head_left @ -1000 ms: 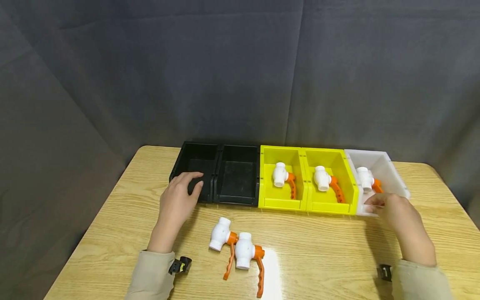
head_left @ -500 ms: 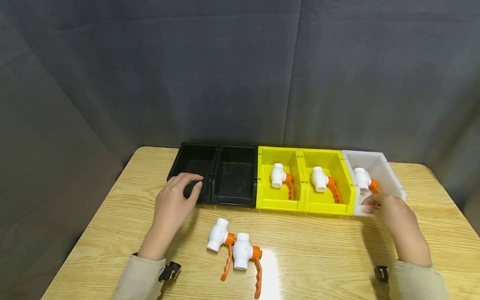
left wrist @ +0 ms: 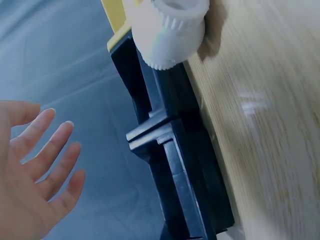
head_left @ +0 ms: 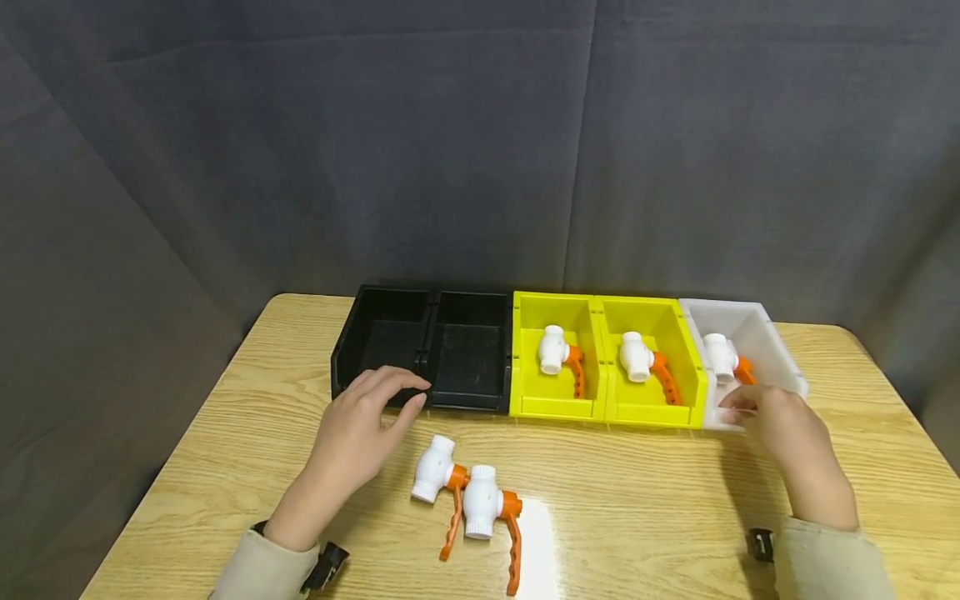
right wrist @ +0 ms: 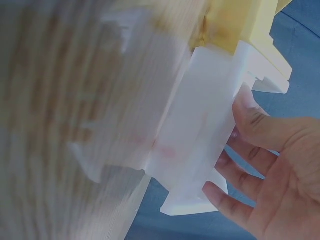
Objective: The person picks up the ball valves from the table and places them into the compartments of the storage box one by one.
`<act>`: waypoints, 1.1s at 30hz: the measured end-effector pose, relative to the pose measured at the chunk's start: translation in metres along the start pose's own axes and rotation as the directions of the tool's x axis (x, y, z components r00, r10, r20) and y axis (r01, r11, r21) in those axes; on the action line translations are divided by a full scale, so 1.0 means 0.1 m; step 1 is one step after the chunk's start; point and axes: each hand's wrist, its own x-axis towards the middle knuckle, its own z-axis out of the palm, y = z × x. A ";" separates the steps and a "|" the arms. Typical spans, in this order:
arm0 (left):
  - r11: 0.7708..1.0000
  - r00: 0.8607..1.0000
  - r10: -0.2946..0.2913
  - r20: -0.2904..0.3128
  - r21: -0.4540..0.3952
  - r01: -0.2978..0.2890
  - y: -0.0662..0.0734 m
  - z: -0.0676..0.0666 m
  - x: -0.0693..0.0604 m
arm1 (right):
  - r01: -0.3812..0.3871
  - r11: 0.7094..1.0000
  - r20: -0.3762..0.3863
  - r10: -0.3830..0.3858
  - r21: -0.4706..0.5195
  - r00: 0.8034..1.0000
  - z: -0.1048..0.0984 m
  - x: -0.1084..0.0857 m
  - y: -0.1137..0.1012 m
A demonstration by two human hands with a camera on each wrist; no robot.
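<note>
My left hand is held with loosely bent fingers above the front of the two black bins; nothing is in it. Nearest to it on the table lie two white ball valves with orange lever handles, a left one and a right one, side by side. My right hand hovers at the front rim of the white bin, its fingers loosely bent and holding nothing; whether they touch the rim I cannot tell. Inside that bin, just beyond the fingers, lies another ball valve.
Two yellow bins stand between the black and white ones, each with one ball valve, a left one and a right one. The bins form a row at the back of the wooden table, before a dark curtain.
My left hand has moved to the right and nearer, from the leftmost black bin toward the divide between the two. The right hand stays at the white bin. The head view shifted slightly.
</note>
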 end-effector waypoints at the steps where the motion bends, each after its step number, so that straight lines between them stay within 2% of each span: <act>1: 1.000 1.000 0.012 0.005 0.003 -0.012 0.02 0.00 -0.01 | 0.002 1.000 0.000 -0.002 0.000 1.000 0.00 0.00 0.00; 8: 0.995 0.994 0.104 0.023 -0.012 -0.104 0.13 0.01 -0.07 | 0.003 1.000 -0.008 -0.003 0.007 1.000 0.02 0.01 -0.01; 14: 0.978 0.977 0.204 0.056 -0.047 -0.201 0.21 0.05 -0.09 | -0.005 1.000 -0.004 0.005 0.005 1.000 0.02 0.00 -0.01; 18: 0.965 0.959 0.262 0.105 -0.056 -0.257 0.26 0.09 -0.10 | -0.002 1.000 -0.006 0.002 0.001 1.000 0.02 0.00 -0.01; 24: 0.953 0.931 0.302 0.203 -0.043 -0.300 0.32 0.15 -0.10 | -0.006 1.000 -0.011 0.006 0.001 1.000 0.01 -0.01 0.00; 29: 0.943 0.895 0.325 0.305 -0.032 -0.332 0.35 0.22 -0.11 | -0.008 1.000 -0.018 0.008 -0.001 1.000 0.01 -0.01 0.00; 33: 0.931 0.870 0.358 0.340 -0.053 -0.362 0.36 0.29 -0.13 | -0.004 1.000 -0.021 0.004 0.002 1.000 0.01 -0.01 0.00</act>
